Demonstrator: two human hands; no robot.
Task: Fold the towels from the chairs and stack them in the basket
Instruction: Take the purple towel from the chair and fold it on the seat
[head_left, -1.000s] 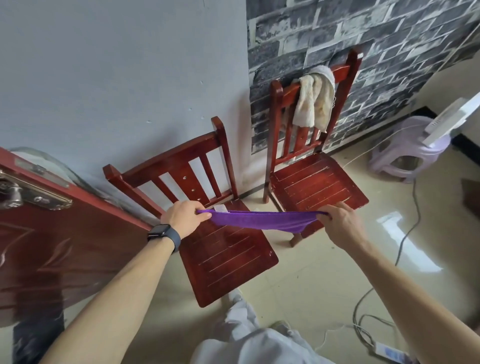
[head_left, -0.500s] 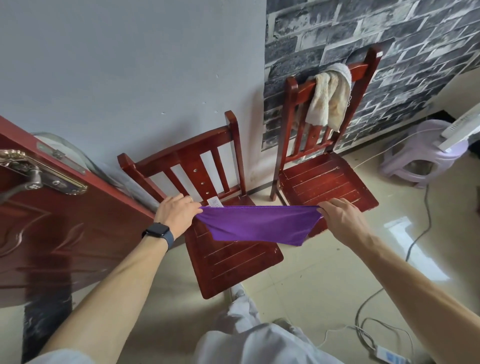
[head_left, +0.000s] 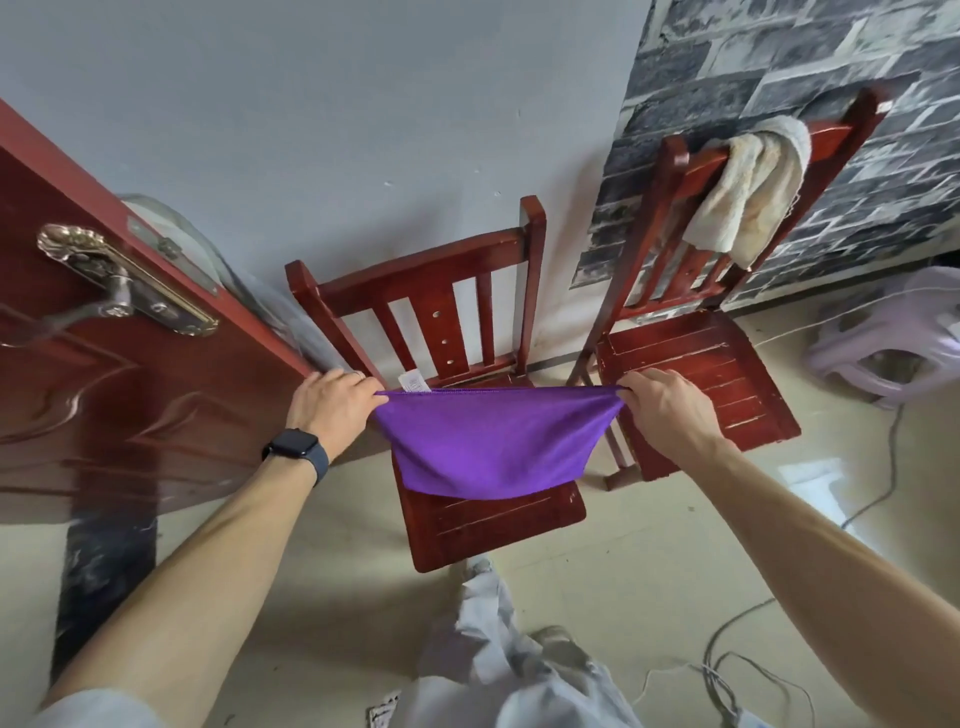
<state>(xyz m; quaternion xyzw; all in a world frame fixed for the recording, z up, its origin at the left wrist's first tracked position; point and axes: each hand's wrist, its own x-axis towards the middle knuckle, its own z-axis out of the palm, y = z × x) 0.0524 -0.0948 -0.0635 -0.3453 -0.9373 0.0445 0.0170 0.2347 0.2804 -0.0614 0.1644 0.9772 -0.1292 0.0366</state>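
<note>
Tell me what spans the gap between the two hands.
In the head view, the purple towel spans it: the left hand and right hand pinch its top corners, and it sags over the seat of the left chair.

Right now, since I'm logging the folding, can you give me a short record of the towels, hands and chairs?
held towel: purple towel, stretched between both hands, hanging over the near chair
left hand: pinches one top corner; smartwatch on the wrist
right hand: pinches the other top corner
waiting towel: cream towel, draped over the backrest of the far chair
basket: not in view
nearby: red door, lilac plastic stool
</note>
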